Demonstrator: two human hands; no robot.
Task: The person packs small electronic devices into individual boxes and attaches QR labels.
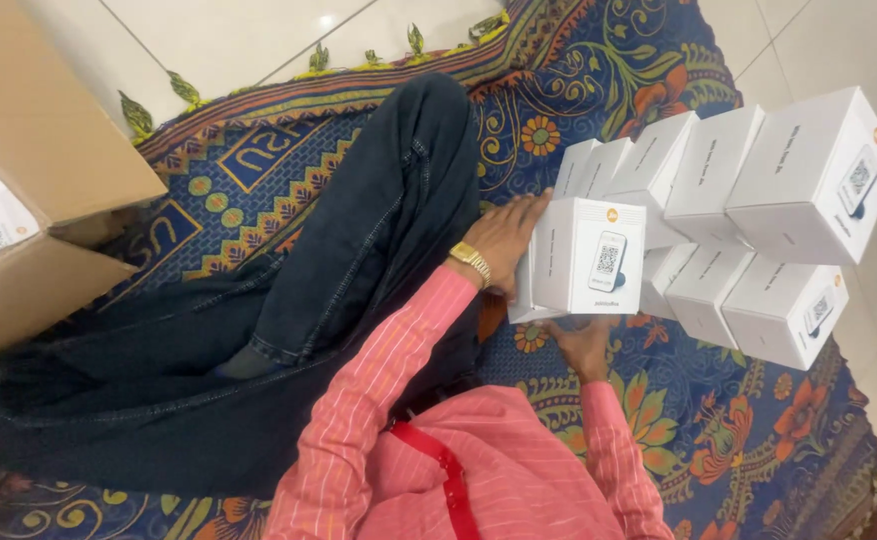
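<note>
We sit cross-legged in dark jeans on a patterned blue, orange and gold woven floor cloth (259, 170), holding a small white square cardboard box with a printed code panel on its face (589, 255). Our left hand (504, 238), with a gold wristwatch (471, 262) at the cuff of the pink striped sleeve, lies flat and spread against the box's left side. Our right hand (584, 345) cups it from beneath, fingers partly hidden under the box. The box hangs just above the cloth, touching or nearly touching the stacked rows of matching white boxes (759, 200) to its right. An open brown corrugated carton (39, 170) stands well apart at the left.

We judge the grip loose: two open palms pressing, no fingers curled round. If either palm eases, the box could slip and knock the leaning stack, toppling its upper row onto the white tiled floor (839, 40).
</note>
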